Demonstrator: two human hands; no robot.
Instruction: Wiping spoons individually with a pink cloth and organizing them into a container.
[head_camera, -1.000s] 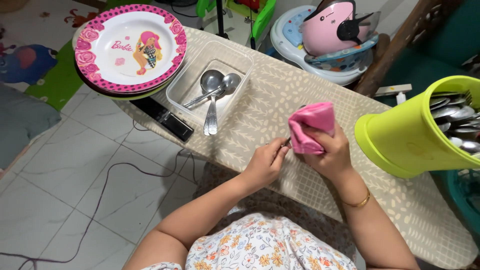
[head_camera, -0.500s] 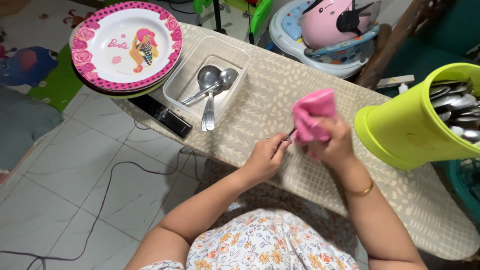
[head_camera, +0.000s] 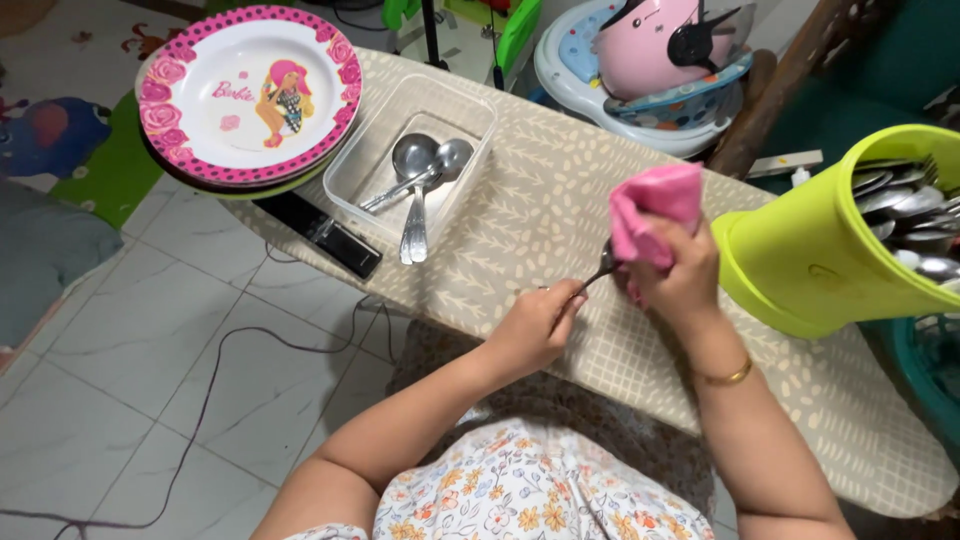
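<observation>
Wiping a spoon (head_camera: 600, 272): left hand (head_camera: 535, 325) pinches its handle, right hand (head_camera: 675, 275) closed around pink cloth (head_camera: 655, 215) on the bowl; next probably into clear tub (head_camera: 375, 170).

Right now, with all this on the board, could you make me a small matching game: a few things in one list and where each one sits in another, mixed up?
Things:
1. pink cloth
2. two spoons
3. plate with pink rim
4. green bucket

Places:
A. far left end of the board
B. in the clear tub
C. in the right hand
D. tilted at the right, full of cutlery

Pairs: 1-C, 2-B, 3-A, 4-D
</observation>
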